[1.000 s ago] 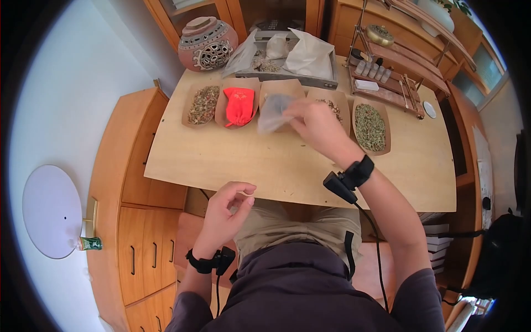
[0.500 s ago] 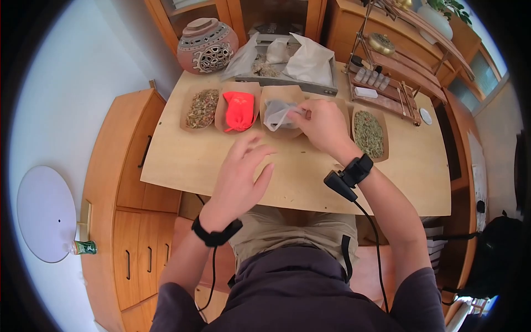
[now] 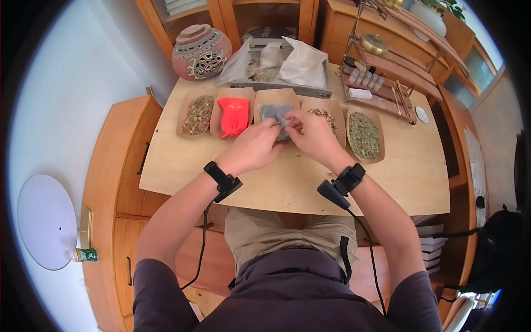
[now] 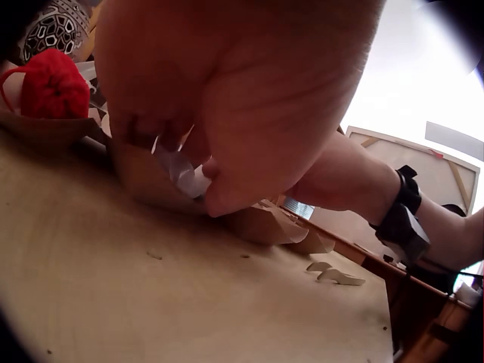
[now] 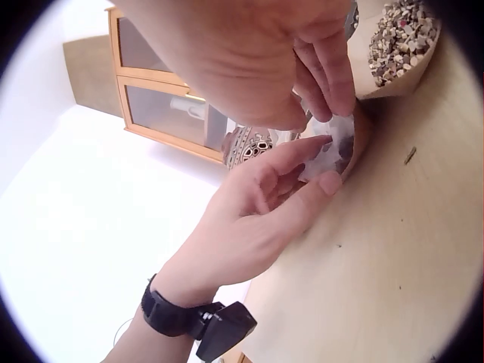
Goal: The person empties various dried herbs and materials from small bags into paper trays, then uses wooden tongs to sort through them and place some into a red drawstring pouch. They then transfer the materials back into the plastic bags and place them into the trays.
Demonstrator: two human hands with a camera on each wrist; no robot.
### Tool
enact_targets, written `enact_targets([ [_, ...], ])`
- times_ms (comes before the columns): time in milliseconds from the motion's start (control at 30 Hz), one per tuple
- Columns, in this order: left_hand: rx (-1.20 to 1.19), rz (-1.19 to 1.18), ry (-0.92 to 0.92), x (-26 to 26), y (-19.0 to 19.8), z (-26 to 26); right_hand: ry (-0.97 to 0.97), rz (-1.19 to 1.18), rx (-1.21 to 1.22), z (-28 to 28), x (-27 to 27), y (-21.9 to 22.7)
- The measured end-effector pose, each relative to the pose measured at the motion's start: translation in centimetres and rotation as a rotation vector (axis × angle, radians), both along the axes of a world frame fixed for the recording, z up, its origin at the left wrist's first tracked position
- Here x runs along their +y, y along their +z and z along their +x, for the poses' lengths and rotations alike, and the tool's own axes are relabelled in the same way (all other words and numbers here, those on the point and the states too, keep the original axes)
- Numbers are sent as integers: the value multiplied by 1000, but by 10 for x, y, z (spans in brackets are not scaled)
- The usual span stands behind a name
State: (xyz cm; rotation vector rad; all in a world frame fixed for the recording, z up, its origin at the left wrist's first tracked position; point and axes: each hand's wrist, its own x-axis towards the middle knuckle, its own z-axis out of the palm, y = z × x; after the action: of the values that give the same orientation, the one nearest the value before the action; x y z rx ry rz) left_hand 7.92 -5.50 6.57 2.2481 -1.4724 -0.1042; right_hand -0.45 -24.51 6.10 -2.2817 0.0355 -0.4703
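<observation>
Head | translucent bag (image 3: 270, 112) between hands (image 3: 257, 146) (image 3: 316, 134) | pinched edge toward person (image 3: 298, 288) | long axis unclear

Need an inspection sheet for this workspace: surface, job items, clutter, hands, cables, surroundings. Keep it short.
Surface: pale wooden table, a few loose bits on it.
Job things: translucent bag at the middle paper tray of five; its contents can't be identified.
Clutter: red pouch in the tray to its left; dried material in the other three; gray box with white bags behind.
Left hand: pinches the bag.
Right hand: pinches the bag.
Cables: left cable and right cable run down from the wrists.
Surroundings: patterned pot back left, wooden rack back right.
</observation>
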Motion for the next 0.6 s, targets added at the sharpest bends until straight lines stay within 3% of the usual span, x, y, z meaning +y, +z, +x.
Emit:
enact_targets([
  [133, -11, -23, -17, -3, -4, 2, 1, -31, -146, -36, 10, 13],
  [333, -45, 18, -9, -3, -5, 0, -57, 555, 72, -126, 13, 6],
  [600, -50, 95, -17, -4, 0, -2, -206, 826, 94, -197, 3, -40],
])
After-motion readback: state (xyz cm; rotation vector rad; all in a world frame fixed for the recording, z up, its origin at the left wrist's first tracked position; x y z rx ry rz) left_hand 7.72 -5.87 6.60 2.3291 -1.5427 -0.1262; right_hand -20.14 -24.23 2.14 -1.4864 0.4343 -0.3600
